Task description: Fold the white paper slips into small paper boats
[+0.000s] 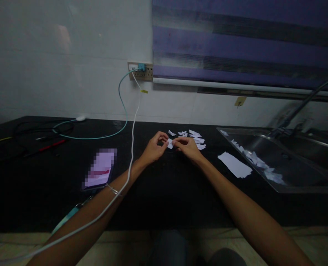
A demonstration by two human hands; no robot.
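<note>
White paper (170, 144) in a small piece is pinched between the fingertips of the left hand (154, 148) and the right hand (190, 148) over the black countertop (164, 195), near several small folded papers (198, 140).

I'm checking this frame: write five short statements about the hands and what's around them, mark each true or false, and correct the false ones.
1. The left hand and right hand hold one small piece of folded paper between them. True.
2. No device with a screen is in view. False: a phone lies on the black countertop, left of the left hand.
3. Flat white paper lies between the right hand and the sink. True.
4. Nothing is plugged in. False: a teal plug and a white plug are in the wall socket panel.
5. Several folded paper pieces lie near the right hand. True.
</note>
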